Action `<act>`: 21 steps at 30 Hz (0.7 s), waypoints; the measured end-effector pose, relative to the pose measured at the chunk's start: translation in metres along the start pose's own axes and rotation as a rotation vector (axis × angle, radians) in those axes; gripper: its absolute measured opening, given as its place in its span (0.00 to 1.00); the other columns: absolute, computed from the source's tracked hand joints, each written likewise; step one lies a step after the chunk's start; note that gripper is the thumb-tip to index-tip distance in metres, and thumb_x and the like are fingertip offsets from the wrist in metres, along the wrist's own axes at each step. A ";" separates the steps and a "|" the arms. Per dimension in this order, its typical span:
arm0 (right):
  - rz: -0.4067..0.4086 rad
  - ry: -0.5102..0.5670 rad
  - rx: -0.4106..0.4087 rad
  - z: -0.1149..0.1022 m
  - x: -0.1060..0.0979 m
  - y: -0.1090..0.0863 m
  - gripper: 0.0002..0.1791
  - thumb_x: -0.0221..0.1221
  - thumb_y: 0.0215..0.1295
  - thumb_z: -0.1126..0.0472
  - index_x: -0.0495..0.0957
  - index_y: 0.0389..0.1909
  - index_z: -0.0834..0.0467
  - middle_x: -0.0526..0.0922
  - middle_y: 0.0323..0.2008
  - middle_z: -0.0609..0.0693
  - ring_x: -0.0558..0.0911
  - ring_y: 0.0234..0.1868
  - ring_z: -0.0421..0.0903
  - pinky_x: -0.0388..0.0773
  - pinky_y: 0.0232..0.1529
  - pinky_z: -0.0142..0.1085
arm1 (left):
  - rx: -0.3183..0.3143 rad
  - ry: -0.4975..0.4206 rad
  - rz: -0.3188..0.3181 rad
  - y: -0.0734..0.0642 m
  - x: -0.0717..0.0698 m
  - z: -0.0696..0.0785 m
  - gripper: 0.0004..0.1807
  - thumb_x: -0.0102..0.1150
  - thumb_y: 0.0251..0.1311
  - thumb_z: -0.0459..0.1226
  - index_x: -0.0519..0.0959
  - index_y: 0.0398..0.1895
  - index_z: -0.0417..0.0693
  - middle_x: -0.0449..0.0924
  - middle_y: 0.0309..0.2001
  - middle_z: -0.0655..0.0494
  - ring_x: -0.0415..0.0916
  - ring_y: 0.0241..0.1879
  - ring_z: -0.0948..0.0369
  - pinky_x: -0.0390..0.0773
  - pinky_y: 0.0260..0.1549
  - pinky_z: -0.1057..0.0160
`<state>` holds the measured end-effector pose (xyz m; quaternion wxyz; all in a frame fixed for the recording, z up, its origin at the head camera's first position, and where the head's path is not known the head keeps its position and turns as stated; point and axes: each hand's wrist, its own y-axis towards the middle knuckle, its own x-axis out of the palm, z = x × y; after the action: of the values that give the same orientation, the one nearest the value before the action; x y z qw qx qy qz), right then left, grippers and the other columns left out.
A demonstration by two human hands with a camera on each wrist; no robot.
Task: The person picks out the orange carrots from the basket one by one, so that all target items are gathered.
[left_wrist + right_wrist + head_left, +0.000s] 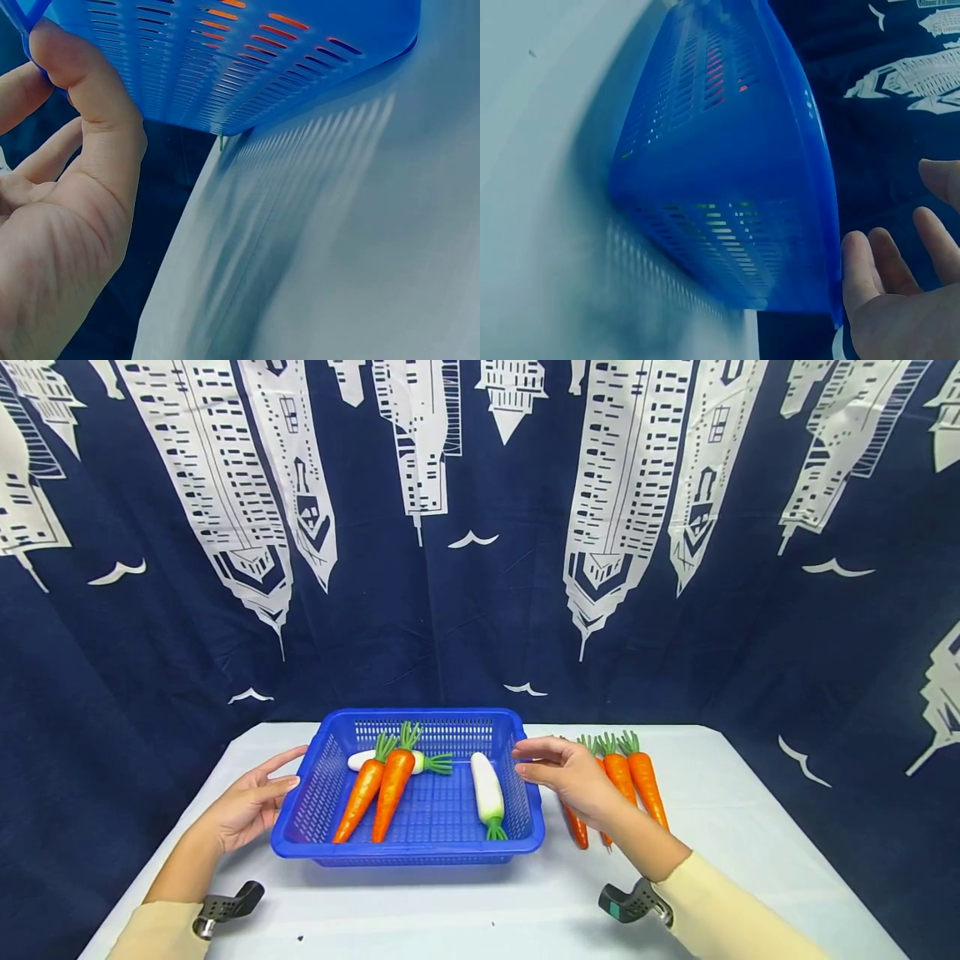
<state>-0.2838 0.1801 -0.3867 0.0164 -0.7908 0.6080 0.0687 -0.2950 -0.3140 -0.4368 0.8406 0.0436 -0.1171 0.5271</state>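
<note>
A blue plastic basket (408, 850) stands at the middle of the white table. Inside it lie two orange carrots (393, 793), crossing over a white radish (362, 760) with a green top; another white radish (487, 787) rests at its right side. My left hand (247, 802) is at the basket's left rim, its thumb (64, 56) right at the edge and its fingers loosely extended. At the right rim is my right hand (570, 774), fingers spread and lightly bent. In the right wrist view those fingertips (855, 247) come close beside the rim.
Several more carrots (645, 781) lie on the table to the right of the basket, partly hidden by my right hand and forearm. Behind the table (750, 827) hangs a dark blue curtain (465, 627) with white building prints.
</note>
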 end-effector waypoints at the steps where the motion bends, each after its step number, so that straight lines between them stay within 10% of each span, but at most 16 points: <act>1: -0.014 0.018 0.001 -0.001 0.002 0.001 0.25 0.69 0.65 0.61 0.78 0.62 0.64 0.80 0.61 0.65 0.84 0.59 0.54 0.84 0.58 0.37 | 0.001 -0.001 -0.001 0.000 0.000 0.000 0.31 0.42 0.80 0.31 0.50 0.81 0.58 0.85 0.51 0.57 0.88 0.46 0.60 0.88 0.49 0.57; 21: -0.047 0.088 0.108 -0.021 0.041 0.026 0.23 0.68 0.65 0.64 0.79 0.60 0.65 0.82 0.60 0.59 0.86 0.54 0.46 0.81 0.62 0.47 | 0.003 -0.002 -0.007 -0.001 0.001 0.000 0.32 0.42 0.79 0.32 0.50 0.81 0.58 0.85 0.51 0.57 0.87 0.46 0.60 0.88 0.49 0.58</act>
<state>-0.2966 0.1313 -0.3698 0.0340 -0.8052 0.5921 0.0006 -0.2939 -0.3134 -0.4362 0.8423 0.0460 -0.1168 0.5241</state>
